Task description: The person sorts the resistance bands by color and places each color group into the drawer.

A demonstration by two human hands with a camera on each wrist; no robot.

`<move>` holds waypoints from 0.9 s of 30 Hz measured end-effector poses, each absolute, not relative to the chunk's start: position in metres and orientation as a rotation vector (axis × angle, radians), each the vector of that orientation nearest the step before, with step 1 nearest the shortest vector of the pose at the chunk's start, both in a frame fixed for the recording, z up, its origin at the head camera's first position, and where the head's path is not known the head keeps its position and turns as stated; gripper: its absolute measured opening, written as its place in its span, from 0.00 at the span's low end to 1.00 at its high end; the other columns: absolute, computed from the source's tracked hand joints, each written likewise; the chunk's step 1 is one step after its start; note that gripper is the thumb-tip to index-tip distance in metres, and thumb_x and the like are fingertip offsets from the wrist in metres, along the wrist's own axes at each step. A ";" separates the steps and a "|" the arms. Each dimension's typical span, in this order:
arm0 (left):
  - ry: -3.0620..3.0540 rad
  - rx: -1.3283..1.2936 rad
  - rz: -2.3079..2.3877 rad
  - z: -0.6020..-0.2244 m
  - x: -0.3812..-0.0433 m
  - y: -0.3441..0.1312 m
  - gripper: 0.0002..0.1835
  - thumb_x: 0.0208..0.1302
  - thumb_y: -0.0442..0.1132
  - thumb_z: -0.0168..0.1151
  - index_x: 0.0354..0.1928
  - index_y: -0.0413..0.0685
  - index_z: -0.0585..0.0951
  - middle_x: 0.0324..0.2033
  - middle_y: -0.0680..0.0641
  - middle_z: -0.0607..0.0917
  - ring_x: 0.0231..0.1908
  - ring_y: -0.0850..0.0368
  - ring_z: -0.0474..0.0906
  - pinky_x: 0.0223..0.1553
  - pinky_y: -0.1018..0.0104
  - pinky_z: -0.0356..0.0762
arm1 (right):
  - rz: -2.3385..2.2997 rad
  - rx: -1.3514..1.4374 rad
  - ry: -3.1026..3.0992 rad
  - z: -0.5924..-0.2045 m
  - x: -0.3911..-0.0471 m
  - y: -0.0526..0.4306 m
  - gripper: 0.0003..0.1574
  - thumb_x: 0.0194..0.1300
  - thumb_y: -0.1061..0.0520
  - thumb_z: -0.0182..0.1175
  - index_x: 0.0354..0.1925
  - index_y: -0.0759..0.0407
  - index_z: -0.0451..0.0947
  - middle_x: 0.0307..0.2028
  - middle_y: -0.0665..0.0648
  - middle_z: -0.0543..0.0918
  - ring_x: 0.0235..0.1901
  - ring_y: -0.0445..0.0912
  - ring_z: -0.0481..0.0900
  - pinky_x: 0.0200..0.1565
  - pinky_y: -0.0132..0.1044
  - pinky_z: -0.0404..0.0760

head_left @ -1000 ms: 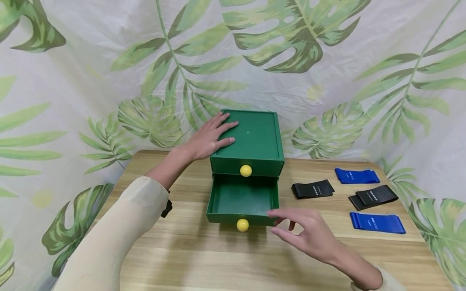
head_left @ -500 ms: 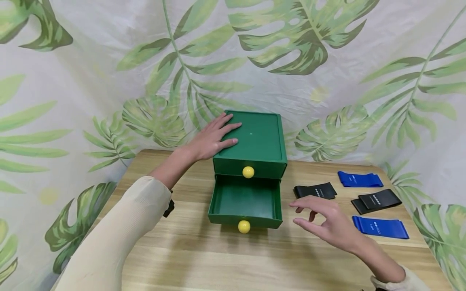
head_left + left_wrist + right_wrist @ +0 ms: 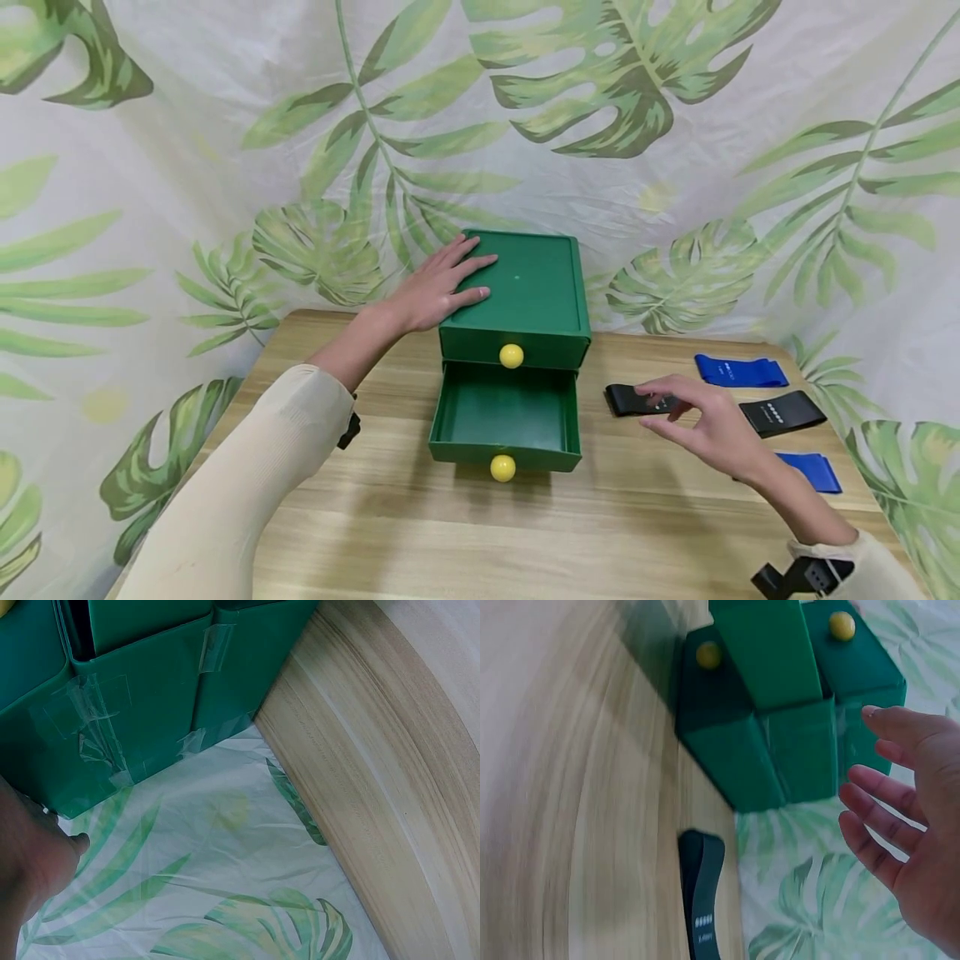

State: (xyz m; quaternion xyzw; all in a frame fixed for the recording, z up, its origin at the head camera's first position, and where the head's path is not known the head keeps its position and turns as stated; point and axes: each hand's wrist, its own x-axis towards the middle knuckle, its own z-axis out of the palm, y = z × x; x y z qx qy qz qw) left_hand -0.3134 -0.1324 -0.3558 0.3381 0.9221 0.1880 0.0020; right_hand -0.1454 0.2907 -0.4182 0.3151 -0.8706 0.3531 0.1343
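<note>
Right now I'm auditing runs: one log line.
left hand: on green boxy cabinet; right hand: empty, near folded black band; green middle drawer: open

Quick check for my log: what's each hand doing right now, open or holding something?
Left hand: open, resting on the green drawer unit.
Right hand: open, fingers relaxed, holding nothing.

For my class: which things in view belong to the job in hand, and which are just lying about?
Likely in the job:
green cabinet, the left hand resting on top
open drawer
black band nearest the cabinet, apparently within reach of the right hand

Seemingly just lying about, though perhaps wanted later:
far blue band
near blue band
other black band
</note>
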 end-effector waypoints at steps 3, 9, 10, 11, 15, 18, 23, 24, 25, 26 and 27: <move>2.898 1.068 0.584 -0.356 -0.314 -0.132 0.35 0.84 0.60 0.47 0.85 0.59 0.57 0.86 0.44 0.45 0.85 0.45 0.31 0.81 0.38 0.38 | 0.984 0.862 -2.570 -0.424 -0.151 0.299 0.27 0.58 0.67 0.78 0.56 0.52 0.87 0.51 0.54 0.90 0.38 0.35 0.85 0.38 0.31 0.86; 2.900 1.063 0.585 -0.354 -0.311 -0.131 0.35 0.84 0.60 0.46 0.85 0.60 0.57 0.86 0.45 0.44 0.85 0.46 0.31 0.81 0.39 0.37 | 0.889 0.830 -2.607 -0.431 -0.164 0.313 0.26 0.57 0.65 0.80 0.55 0.54 0.88 0.50 0.55 0.90 0.40 0.34 0.84 0.39 0.28 0.84; 2.902 1.062 0.586 -0.355 -0.311 -0.132 0.35 0.84 0.60 0.46 0.85 0.60 0.57 0.86 0.45 0.44 0.85 0.46 0.31 0.81 0.39 0.37 | 0.869 0.829 -2.607 -0.433 -0.167 0.315 0.26 0.57 0.65 0.80 0.54 0.54 0.88 0.50 0.55 0.90 0.41 0.35 0.84 0.39 0.30 0.84; 2.906 1.064 0.583 -0.355 -0.311 -0.132 0.35 0.84 0.60 0.46 0.85 0.59 0.57 0.86 0.45 0.44 0.85 0.45 0.31 0.81 0.39 0.37 | 0.848 0.824 -2.612 -0.434 -0.169 0.318 0.26 0.57 0.65 0.80 0.54 0.54 0.88 0.50 0.55 0.90 0.42 0.35 0.84 0.39 0.32 0.85; 2.908 1.065 0.590 -0.356 -0.312 -0.132 0.36 0.84 0.60 0.47 0.85 0.59 0.57 0.86 0.45 0.44 0.85 0.45 0.31 0.81 0.38 0.37 | 0.792 0.796 -2.642 -0.440 -0.176 0.328 0.25 0.58 0.63 0.80 0.54 0.55 0.88 0.51 0.55 0.90 0.45 0.37 0.83 0.39 0.42 0.88; 2.905 1.068 0.595 -0.356 -0.312 -0.132 0.36 0.84 0.60 0.47 0.85 0.59 0.58 0.86 0.44 0.45 0.85 0.45 0.31 0.81 0.39 0.36 | 0.777 0.768 -2.673 -0.445 -0.181 0.336 0.24 0.60 0.62 0.79 0.55 0.56 0.87 0.51 0.55 0.89 0.46 0.42 0.84 0.39 0.45 0.88; 2.901 1.071 0.594 -0.356 -0.313 -0.133 0.36 0.84 0.59 0.48 0.85 0.58 0.58 0.86 0.44 0.45 0.85 0.44 0.31 0.81 0.39 0.37 | 0.763 0.710 -2.723 -0.455 -0.191 0.349 0.23 0.62 0.60 0.78 0.56 0.58 0.87 0.51 0.58 0.89 0.46 0.56 0.87 0.40 0.47 0.88; 2.901 1.070 0.597 -0.356 -0.313 -0.133 0.36 0.84 0.59 0.48 0.85 0.58 0.58 0.86 0.44 0.45 0.85 0.45 0.31 0.81 0.39 0.37 | 0.760 0.695 -2.735 -0.457 -0.193 0.351 0.23 0.63 0.59 0.78 0.56 0.58 0.87 0.51 0.59 0.89 0.47 0.58 0.87 0.40 0.47 0.88; 2.901 1.071 0.597 -0.356 -0.313 -0.133 0.36 0.84 0.59 0.48 0.85 0.58 0.58 0.86 0.44 0.45 0.85 0.44 0.32 0.81 0.39 0.37 | 0.759 0.678 -2.750 -0.458 -0.194 0.354 0.23 0.63 0.58 0.78 0.56 0.58 0.87 0.51 0.59 0.89 0.48 0.58 0.87 0.41 0.48 0.88; 2.901 1.071 0.598 -0.356 -0.313 -0.133 0.35 0.84 0.59 0.48 0.85 0.58 0.58 0.86 0.44 0.45 0.85 0.45 0.32 0.81 0.39 0.37 | 0.759 0.663 -2.765 -0.459 -0.196 0.356 0.23 0.64 0.57 0.78 0.56 0.58 0.87 0.52 0.60 0.89 0.49 0.59 0.87 0.41 0.48 0.88; 2.901 1.073 0.597 -0.356 -0.313 -0.133 0.35 0.84 0.60 0.48 0.85 0.58 0.58 0.86 0.44 0.45 0.85 0.45 0.32 0.81 0.39 0.37 | 0.762 0.649 -2.779 -0.461 -0.197 0.358 0.23 0.64 0.57 0.78 0.56 0.58 0.87 0.52 0.60 0.89 0.50 0.60 0.86 0.41 0.49 0.87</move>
